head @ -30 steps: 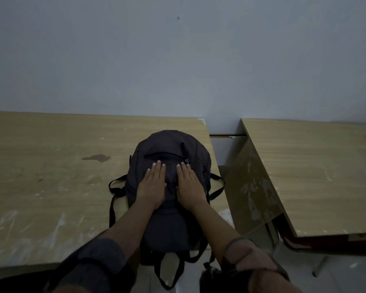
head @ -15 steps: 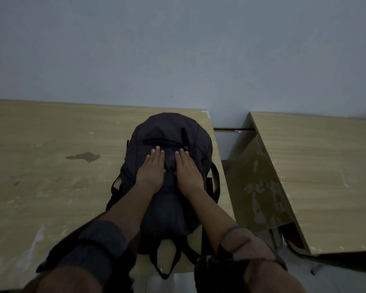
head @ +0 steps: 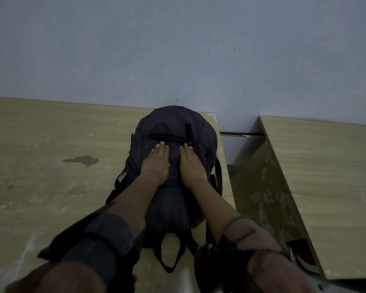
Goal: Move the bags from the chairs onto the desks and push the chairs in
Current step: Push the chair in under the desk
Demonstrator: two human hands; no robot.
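backpack (head: 173, 132) slid farther toward wall, both hands (head: 156, 163) flat on top

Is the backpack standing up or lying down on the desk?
Lying down. The backpack lies flat on the desk, both hands, left and right, pressed flat on top, straps trailing toward the person.

— What surrounds the scene?
— A plain grey-blue wall (head: 178, 49) fills the upper half, dimly lit, with a small dark mark high on the right.
— And the furniture?
— Two light wood-grain desks: the left desk (head: 40, 176) carries a dark stain (head: 81, 160); the right desk (head: 325, 187) stands apart across a gap.
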